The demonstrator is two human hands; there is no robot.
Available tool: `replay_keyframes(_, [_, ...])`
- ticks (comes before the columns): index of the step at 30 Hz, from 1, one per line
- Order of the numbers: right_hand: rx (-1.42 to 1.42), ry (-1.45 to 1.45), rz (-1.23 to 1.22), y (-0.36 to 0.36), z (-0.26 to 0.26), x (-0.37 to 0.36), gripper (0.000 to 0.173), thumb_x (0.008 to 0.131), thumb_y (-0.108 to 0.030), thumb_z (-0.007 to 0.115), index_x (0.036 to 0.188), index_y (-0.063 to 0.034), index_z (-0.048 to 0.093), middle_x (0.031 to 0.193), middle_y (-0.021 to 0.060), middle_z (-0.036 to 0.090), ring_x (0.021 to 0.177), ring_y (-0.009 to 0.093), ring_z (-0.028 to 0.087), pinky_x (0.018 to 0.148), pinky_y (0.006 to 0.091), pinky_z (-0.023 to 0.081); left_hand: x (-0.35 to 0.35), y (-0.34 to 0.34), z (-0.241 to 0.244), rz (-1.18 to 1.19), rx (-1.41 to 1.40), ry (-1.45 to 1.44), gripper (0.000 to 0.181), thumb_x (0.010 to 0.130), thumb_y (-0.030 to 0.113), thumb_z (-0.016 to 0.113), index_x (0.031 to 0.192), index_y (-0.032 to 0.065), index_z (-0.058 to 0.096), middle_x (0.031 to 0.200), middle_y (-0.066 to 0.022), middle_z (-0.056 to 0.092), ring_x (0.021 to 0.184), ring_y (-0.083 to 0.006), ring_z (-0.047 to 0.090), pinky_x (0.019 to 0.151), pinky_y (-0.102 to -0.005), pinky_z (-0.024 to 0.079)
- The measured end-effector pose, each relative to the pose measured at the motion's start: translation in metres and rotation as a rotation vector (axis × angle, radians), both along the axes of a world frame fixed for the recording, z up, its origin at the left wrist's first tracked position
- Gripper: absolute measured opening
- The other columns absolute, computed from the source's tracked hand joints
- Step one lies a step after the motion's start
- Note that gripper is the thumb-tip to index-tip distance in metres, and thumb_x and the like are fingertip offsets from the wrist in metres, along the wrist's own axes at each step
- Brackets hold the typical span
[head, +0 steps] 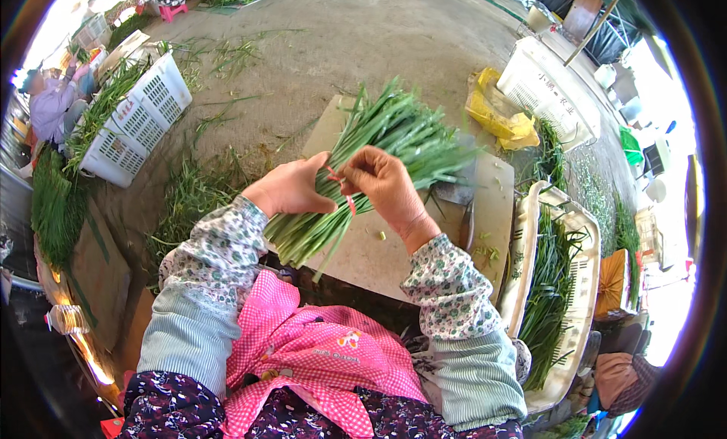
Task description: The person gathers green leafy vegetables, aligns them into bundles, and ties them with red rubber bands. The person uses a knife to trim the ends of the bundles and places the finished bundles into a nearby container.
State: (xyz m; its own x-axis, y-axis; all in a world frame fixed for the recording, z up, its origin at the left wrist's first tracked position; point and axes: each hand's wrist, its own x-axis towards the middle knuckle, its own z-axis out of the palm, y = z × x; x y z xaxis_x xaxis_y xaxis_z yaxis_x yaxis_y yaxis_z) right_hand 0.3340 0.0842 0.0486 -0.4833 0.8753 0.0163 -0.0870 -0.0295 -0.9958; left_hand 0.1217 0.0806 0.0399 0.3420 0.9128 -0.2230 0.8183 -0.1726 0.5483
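A thick bundle of long green leafy stalks (397,132), like garlic chives, lies across both my hands above a pale board (363,246). My left hand (298,186) grips the bundle near its paler stem ends, thumb on top. A red tie (348,196) runs around the stalks beside that thumb. My right hand (377,183) pinches the tie at the bundle with thumb and forefinger. On the board, right of the bundle, a broad metal blade (457,183) is partly covered by the leaves; its dark handle (468,226) points towards me.
At right stands a white plastic crate (528,268) of green stalks. Behind it are a yellow plastic bag (500,112) and another white crate (551,87). A white crate (142,121) with greens stands left, near a seated person (54,106). Loose greens (190,206) litter the floor.
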Motion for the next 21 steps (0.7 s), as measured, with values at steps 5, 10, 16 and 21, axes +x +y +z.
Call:
replay_keyframes(5, [-0.155,0.104,-0.029,-0.032,-0.08,0.007,0.01,0.102,-0.008,0.063,0.097,0.0001,0.063,0.099,0.0077,0.073,0.084,0.013,0.068,0.076,0.0283,0.057,0.033,-0.048,-0.055,0.2,0.235,0.324,0.115,0.067,0.047,0.087,0.157,0.0082,0.029,0.149,-0.0268,0.045,0.137,-0.0486,0.042,0.113,-0.0599,0.034])
replay_keyframes(10, [-0.248,0.286,-0.121,-0.045,-0.081,0.002,0.009,0.105,-0.016,0.059,0.106,-0.0068,0.058,0.095,0.0054,0.073,0.083,0.01,0.067,0.075,0.0259,0.054,0.059,-0.069,-0.053,0.28,0.347,0.384,0.121,0.066,0.057,0.086,0.157,0.0026,0.027,0.15,-0.0264,0.043,0.137,-0.0475,0.043,0.115,-0.0647,0.026])
replay_keyframes(16, [-0.185,0.216,-0.183,-0.044,-0.09,-0.002,0.01,0.104,-0.014,0.06,0.102,-0.0048,0.058,0.081,-0.0004,0.061,0.074,0.008,0.057,0.068,0.0243,0.049,0.058,-0.043,-0.028,0.238,-0.026,0.338,0.125,0.067,0.064,0.082,0.156,-0.0032,0.026,0.138,-0.0215,0.052,0.127,-0.0402,0.054,0.111,-0.0663,0.031])
replay_keyframes(21, [-0.219,0.189,-0.196,-0.062,-0.088,-0.005,0.007,0.103,-0.01,0.06,0.098,-0.0055,0.059,0.08,-0.0032,0.056,0.072,0.007,0.05,0.065,0.0229,0.042,0.067,-0.053,-0.079,0.387,0.208,0.3,0.116,0.071,0.051,0.083,0.155,-0.0044,0.026,0.142,-0.0197,0.047,0.132,-0.0381,0.048,0.109,-0.0655,0.033])
